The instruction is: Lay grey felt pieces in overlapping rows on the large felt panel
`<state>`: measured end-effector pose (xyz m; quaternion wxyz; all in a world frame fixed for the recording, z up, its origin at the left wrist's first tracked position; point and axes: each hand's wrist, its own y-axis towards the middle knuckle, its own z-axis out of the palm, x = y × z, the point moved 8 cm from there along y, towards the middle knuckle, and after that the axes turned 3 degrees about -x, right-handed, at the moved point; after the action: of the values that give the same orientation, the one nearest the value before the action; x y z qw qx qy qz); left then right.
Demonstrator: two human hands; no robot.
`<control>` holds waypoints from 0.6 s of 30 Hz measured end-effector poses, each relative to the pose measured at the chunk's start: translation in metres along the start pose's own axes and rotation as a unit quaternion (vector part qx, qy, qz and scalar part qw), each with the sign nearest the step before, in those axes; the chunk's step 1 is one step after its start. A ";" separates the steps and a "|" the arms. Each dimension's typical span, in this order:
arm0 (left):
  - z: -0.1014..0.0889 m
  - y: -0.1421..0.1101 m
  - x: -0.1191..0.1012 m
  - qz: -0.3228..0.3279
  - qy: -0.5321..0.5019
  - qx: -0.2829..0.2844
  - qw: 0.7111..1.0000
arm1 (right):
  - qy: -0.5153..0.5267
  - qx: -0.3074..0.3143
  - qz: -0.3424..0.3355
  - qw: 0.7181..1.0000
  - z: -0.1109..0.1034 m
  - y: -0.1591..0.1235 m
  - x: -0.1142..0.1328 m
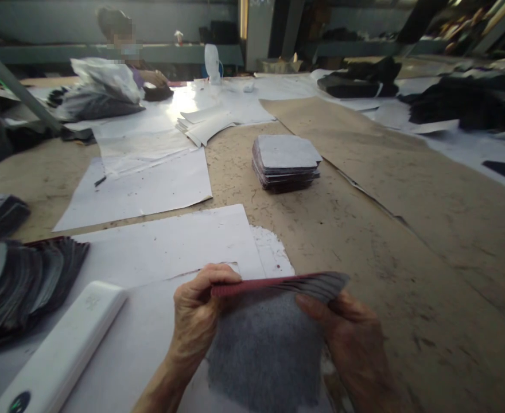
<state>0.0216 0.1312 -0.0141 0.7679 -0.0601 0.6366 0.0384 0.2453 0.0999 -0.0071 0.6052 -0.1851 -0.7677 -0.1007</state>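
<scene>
Both my hands hold a stack of cut pieces (270, 338) with grey fuzzy backing and dark red edges, low in the middle of the head view. My left hand (196, 315) grips its left side, thumb over the top edge. My right hand (351, 338) pinches its right side, fingers closed on the stack's corner. Another neat stack of the same grey pieces (286, 162) lies on the table further ahead. A fanned pile of dark pieces (24, 281) lies at the left.
A white rectangular device (63, 350) lies at lower left on white paper sheets (149, 189). Brown paper (385, 172) runs along the right. Another person (123, 51) works at the far left beside a plastic bag. Dark fabric piles (463, 103) sit at far right.
</scene>
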 end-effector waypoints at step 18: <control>0.009 0.000 0.026 -0.136 -0.004 0.026 0.990 | 0.050 0.007 -0.010 0.999 0.002 -0.004 -0.014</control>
<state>0.0353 0.1318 -0.0383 0.7700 -0.1260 0.6200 -0.0823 0.2444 0.0947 -0.0210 0.6434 -0.1677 -0.7388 -0.1101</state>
